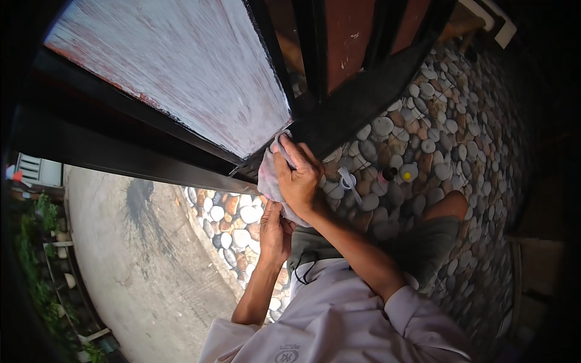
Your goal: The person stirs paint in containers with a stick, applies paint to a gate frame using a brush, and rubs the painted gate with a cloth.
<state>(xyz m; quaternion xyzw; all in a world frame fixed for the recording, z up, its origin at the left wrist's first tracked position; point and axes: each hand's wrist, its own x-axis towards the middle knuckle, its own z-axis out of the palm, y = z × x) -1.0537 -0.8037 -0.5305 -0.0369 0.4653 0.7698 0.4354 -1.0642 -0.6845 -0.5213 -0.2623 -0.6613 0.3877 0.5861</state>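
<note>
A pale, pink-stained cloth (270,176) is bunched between my two hands. My right hand (298,175) presses it with bent fingers against the black frame, just below the tip of a white-streaked panel (193,66). Lower down, my left hand (275,233) pinches the hanging part of the cloth between thumb and fingers. The panel's paint is brushy, with reddish colour showing through along its edge. The black frame (345,118) runs past the panel's lower corner, and part of it is hidden behind the cloth and my right hand.
Right of my hands, a small white cup with a brush (348,181), a dark-capped bottle (385,175) and a dish with something yellow (408,173) stand on the pebbled ground (454,133). Concrete (151,242) and green plants (36,254) lie to the left.
</note>
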